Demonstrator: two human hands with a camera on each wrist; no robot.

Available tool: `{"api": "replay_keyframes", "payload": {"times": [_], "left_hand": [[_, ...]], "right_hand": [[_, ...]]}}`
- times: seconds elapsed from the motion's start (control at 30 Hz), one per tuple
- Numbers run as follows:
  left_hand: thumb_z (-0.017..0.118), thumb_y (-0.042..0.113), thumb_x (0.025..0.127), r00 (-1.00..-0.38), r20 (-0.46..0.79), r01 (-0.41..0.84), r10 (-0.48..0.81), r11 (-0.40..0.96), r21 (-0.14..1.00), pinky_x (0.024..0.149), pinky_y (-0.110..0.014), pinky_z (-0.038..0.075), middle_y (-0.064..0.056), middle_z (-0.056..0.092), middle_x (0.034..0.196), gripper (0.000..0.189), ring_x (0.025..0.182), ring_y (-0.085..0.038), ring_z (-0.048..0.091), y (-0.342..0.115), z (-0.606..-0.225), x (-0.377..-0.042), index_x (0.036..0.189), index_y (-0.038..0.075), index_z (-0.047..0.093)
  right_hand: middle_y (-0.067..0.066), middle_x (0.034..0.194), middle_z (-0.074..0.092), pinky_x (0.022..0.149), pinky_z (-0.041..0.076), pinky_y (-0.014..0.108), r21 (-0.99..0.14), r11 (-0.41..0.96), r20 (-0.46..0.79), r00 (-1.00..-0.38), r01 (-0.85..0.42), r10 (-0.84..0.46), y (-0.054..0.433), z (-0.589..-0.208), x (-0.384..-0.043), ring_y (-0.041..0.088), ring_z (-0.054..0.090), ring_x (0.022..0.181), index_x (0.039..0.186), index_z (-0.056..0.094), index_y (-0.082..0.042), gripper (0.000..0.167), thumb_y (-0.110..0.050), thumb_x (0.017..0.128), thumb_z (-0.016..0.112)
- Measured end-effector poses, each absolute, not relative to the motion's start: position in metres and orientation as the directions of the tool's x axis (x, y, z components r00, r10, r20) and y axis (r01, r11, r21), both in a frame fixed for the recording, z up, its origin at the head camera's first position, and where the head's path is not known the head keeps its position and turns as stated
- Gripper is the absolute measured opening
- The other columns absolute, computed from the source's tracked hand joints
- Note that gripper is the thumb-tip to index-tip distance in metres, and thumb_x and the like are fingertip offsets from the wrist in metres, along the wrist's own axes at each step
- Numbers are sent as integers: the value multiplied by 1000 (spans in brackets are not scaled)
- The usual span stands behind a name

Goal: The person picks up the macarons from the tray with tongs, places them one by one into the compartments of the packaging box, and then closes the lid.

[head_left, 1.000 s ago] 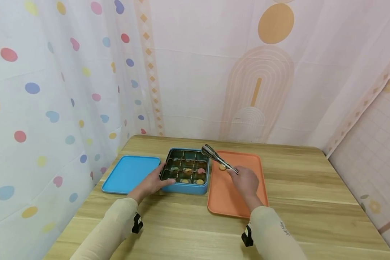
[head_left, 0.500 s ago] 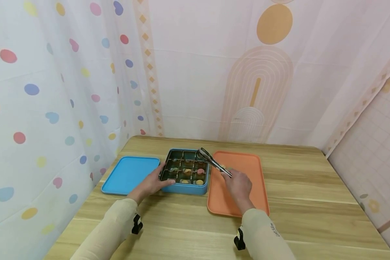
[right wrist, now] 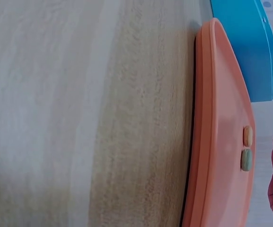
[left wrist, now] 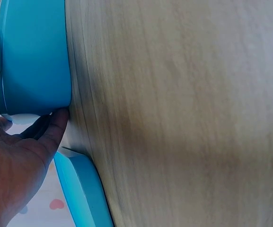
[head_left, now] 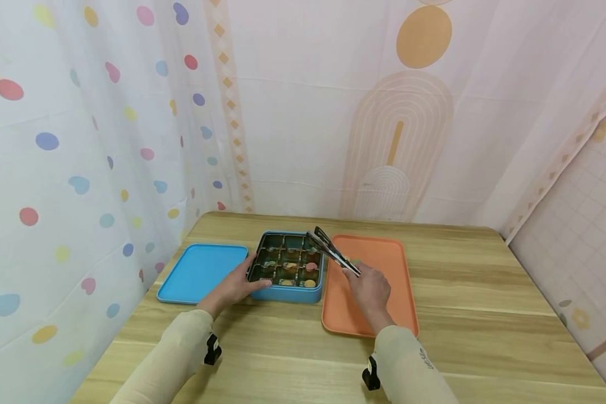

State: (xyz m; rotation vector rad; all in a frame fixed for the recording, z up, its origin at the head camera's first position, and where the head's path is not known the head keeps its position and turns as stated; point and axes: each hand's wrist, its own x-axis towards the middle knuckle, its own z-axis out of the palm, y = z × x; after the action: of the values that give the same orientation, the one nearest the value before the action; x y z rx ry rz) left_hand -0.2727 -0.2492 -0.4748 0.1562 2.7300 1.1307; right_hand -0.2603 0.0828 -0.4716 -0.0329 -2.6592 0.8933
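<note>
A blue box (head_left: 295,295) with a dark divided insert sits on the table, several macarons in its compartments, among them a pink macaron (head_left: 311,266). My left hand (head_left: 234,285) holds its left side, the thumb at the near rim and the fingers around the side and lower edge. My right hand (head_left: 371,289) grips metal tongs (head_left: 335,255), whose spread tips are over the back right compartment. What lies under the tips is hard to make out. On the orange tray (head_left: 353,317) are an orange macaron (right wrist: 248,136) and a green macaron (right wrist: 246,160).
A flat blue lid (head_left: 202,273) lies left of the box. The tray stands close along the box's right side. Wooden tabletop (head_left: 464,314) extends to the right and in front. Patterned curtains (head_left: 293,140) hang behind and at the left.
My right hand has moved left, bringing the tongs from the tray's edge over the box's back right compartment. The tongs' tips have since spread apart. My left hand stays on the box.
</note>
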Motion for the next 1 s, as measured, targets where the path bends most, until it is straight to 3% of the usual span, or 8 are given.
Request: {"api": "replay_keyframes", "payload": {"times": [0.27, 0.43, 1.0], "left_hand": [[69, 53, 89, -978, -124, 29, 167, 700, 714, 110, -66, 24, -23, 8, 163, 105, 146, -48, 13, -249, -477, -273, 161, 8, 6], [69, 53, 90, -978, -124, 29, 168, 695, 718, 110, -66, 23, -23, 8, 163, 105, 146, -48, 13, -250, -477, -273, 161, 9, 6], [69, 53, 90, -976, -134, 20, 169, 690, 723, 111, -66, 23, -24, 7, 163, 105, 146, -48, 12, -250, -475, -273, 161, 9, 6]], "right_hand": [[-1, 56, 50, 47, 32, 33, -672, 738, 297, -934, -56, 199, 84, -470, -256, 19, 45, 49, 93, 73, -15, 27, -41, 93, 69], [0, 58, 48, 46, 29, 32, -709, 705, 281, -926, -25, 250, 89, -469, -253, 19, 43, 48, 86, 67, -12, 30, -40, 95, 68], [8, 71, 62, 48, 38, 39, -656, 752, 248, -922, 67, 298, 123, -467, -243, 29, 58, 60, 95, 67, -7, 34, -41, 94, 67]]}}
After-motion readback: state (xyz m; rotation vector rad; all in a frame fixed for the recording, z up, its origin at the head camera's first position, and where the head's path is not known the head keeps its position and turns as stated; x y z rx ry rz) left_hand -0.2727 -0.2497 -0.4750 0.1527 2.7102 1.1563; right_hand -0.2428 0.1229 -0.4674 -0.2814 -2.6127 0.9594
